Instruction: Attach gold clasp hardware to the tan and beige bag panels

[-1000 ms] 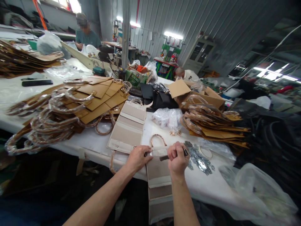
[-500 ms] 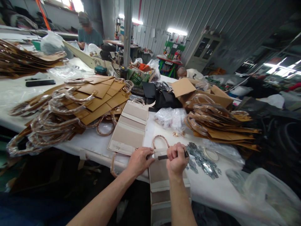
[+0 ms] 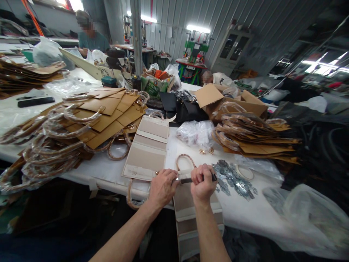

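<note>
An unfolded beige bag panel [image 3: 188, 207] hangs over the table's front edge, its looped handle [image 3: 185, 157] lying beyond it on the tabletop. My left hand [image 3: 163, 187] is closed at the panel's upper left corner, fingers pinched on its edge, where a small bright spot shows. In a fist, my right hand [image 3: 203, 182] grips a dark bar-shaped hand tool [image 3: 187, 180] held level across the panel; its tip points at my left fingertips. A second beige panel [image 3: 147, 149] lies flat beyond my left hand. To the right of my right hand is a pile of thin metal plates [image 3: 236, 180].
Tan bag pieces with plastic-wrapped handles [image 3: 100, 116] are heaped on the left, with another stack [image 3: 256, 140] on the right. Clear plastic bags [image 3: 195, 133], gold-coloured fittings [image 3: 206, 150], a black bag [image 3: 188, 109] and a carton [image 3: 242, 102] lie farther back. Two people sit beyond.
The view has shifted slightly. My left fingers have closed in further over the panel's corner, and the tool's tip is now nearer to them. My right fist keeps its grip.
</note>
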A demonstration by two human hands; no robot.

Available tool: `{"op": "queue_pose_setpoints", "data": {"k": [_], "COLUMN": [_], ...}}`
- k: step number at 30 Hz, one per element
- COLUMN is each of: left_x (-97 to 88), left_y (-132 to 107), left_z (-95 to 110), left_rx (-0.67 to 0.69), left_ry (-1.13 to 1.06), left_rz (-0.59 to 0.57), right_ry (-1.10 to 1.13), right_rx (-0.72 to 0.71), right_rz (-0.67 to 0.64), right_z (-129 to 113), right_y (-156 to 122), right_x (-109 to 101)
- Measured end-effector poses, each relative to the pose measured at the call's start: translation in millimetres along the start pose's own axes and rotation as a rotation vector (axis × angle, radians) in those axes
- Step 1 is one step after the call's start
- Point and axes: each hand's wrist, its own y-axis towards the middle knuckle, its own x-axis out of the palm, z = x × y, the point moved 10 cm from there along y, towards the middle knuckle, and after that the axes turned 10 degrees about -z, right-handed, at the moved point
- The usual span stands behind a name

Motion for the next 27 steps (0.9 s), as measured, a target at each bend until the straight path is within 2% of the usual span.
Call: {"op": "queue_pose_setpoints", "data": {"k": [6, 10, 13, 16, 20, 27], "left_x": [3.0, 4.2, 5.0, 5.5, 6.7, 8.6], "left_y": [-1, -5, -7, -7, -5, 1], "left_z": [-2, 0, -4, -10, -11, -12], "left_rx": [0.027, 0.118, 0.103, 0.044, 0.057, 0.071], "left_ry": [0.005, -0.039, -0.056, -0.071, -0.099, -0.082], "left_rz": [0.02, -0.004, -0.026, -0.033, -0.033, -0.064], "right_ry": [-0.038, -0.103, -0.117, -0.086, -0.109, -0.265], "right_rx": [-0.011, -0.083, -0.119, -0.103, -0.107, -0.176], "right_rz": [0.01, 0.11, 0.162, 0.138, 0.109, 0.061], "right_z": [-3, -19, -26, -17, -5, -5], "right_y": [-3, -7, -13, -19, -22, -27], "right_x": [2, -6, -9, -5, 3, 16]}}
